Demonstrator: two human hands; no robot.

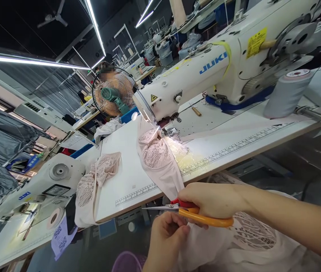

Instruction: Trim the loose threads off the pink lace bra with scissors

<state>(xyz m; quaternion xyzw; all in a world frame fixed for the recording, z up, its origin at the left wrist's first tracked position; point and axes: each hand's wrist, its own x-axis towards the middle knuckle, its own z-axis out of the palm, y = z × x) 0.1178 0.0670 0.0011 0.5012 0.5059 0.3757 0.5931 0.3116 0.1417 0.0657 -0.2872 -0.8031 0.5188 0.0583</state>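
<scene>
My right hand [211, 200] is closed round orange-and-red scissors [194, 213], blades pointing left just off the table's front edge. My left hand [166, 238] sits below the blades, fingers pinched on pale pink lace fabric [245, 241] that lies over my lap. A strip of the same pink lace garment [157, 155] runs from the scissors up the white table [228, 147] to the needle of the white JUKI sewing machine [206, 68].
Another pink lace piece [95, 177] hangs over the table's left edge. A grey thread cone [287, 92] stands at right. A fan [113, 92], a second sewing machine [36, 189] and more workstations lie to the left and behind.
</scene>
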